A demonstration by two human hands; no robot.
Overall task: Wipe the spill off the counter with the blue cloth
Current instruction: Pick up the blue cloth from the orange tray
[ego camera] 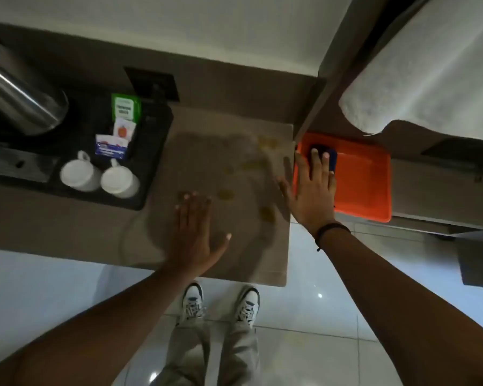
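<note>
Yellowish spill patches [266, 213] are scattered over the right part of the brown counter [67, 235]. The blue cloth [332, 160] lies at the far left of an orange tray [365, 185] just beyond the counter's right end. My right hand [310, 190] reaches over the counter's edge with its fingers spread, and the fingertips lie on the cloth, hiding most of it. My left hand [194, 232] is flat and open on the counter near the front edge, beside the spill, holding nothing.
A black tray [151, 168] on the left holds two upturned white cups [80, 171], sachets [123, 121] and a steel kettle [20, 98]. A white towel [418, 79] hangs at the upper right. Tiled floor and my shoes lie below the counter.
</note>
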